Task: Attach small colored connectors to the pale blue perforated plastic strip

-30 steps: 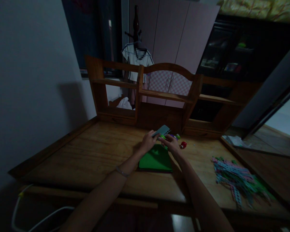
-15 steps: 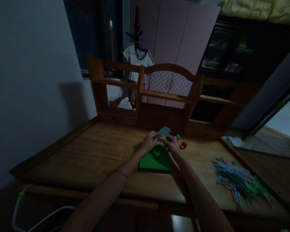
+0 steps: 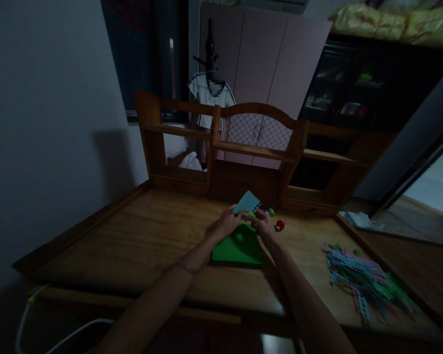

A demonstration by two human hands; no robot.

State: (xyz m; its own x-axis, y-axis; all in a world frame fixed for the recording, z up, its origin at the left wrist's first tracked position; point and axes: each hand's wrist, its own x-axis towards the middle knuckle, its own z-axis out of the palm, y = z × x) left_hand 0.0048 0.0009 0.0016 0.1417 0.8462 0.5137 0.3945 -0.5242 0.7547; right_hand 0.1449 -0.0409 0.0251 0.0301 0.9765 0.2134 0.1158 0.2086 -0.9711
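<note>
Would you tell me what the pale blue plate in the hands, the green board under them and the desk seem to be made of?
The pale blue plate looks like matte plastic: flat, thin, with small holes along one edge. The green board seems plastic too, uniformly coloured and smooth, though the dim light leaves that open. The desk is varnished wood, with visible grain and a soft sheen.

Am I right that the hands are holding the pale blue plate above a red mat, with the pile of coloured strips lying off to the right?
Not quite: the head view shows a green mat, not a red one. The left hand and right hand do hold the pale blue plate above it, and the pile of coloured strips lies to the right.
</note>
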